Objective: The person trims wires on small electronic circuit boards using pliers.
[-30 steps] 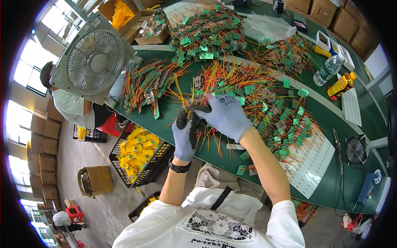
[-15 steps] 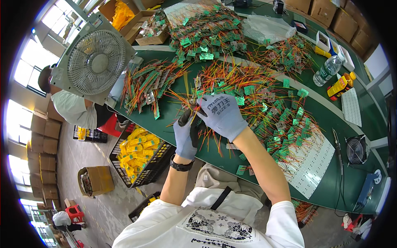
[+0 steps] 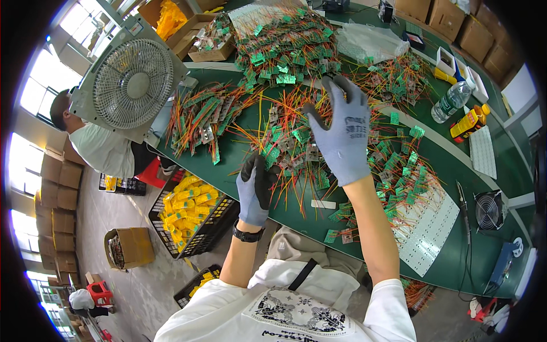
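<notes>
Across the frame's centre and right, a green table (image 3: 228, 176) bears wired boards (image 3: 313, 153), heaped mid-frame. The left hand (image 3: 254, 191) curls its fingers at their near edge; whether it grips one, I cannot tell. The right hand (image 3: 345, 137), fingers spread and empty, hovers above. Upper left stands a fan (image 3: 133, 85); lower left, a crate (image 3: 212, 229) on grey floor (image 3: 134, 208).

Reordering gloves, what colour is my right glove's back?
Right glove: greyish blue, best in the head view.
</notes>
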Demonstrator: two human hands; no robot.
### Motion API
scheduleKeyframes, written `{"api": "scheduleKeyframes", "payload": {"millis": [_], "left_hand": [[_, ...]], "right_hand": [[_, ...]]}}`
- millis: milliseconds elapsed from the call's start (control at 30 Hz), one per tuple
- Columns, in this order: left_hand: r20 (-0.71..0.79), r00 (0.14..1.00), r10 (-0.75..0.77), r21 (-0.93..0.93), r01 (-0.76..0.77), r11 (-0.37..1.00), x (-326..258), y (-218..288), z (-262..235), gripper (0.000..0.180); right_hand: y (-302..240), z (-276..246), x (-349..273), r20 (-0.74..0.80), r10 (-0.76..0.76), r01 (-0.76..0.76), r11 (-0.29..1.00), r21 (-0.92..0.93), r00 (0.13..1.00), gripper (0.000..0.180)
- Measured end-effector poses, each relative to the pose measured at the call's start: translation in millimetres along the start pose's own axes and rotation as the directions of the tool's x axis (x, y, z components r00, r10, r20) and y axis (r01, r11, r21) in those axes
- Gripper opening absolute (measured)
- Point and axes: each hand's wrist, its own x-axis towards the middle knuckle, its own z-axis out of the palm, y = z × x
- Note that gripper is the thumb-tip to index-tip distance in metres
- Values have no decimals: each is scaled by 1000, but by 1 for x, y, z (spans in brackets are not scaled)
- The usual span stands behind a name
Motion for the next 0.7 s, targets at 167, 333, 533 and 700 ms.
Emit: {"api": "scheduleKeyframes", "payload": {"millis": [167, 333, 533, 700], "left_hand": [[-15, 996, 87, -77, -88, 993, -2, 6, 10, 19], [77, 987, 139, 63, -144, 988, -6, 11, 19, 25], [157, 973, 170, 116, -189, 975, -2, 13, 12, 25], [12, 984, 179, 39, -180, 983, 5, -1, 5, 27]], "right_hand": [[-32, -42, 12, 761, 81, -206, 976, 71, 644, 26], [-28, -8, -19, 668, -90, -99, 966, 240, 739, 48], [-25, 20, -35, 677, -161, 50, 982, 180, 719, 39], [-34, 23, -42, 500, -337, 299, 941, 157, 798, 33]]}}
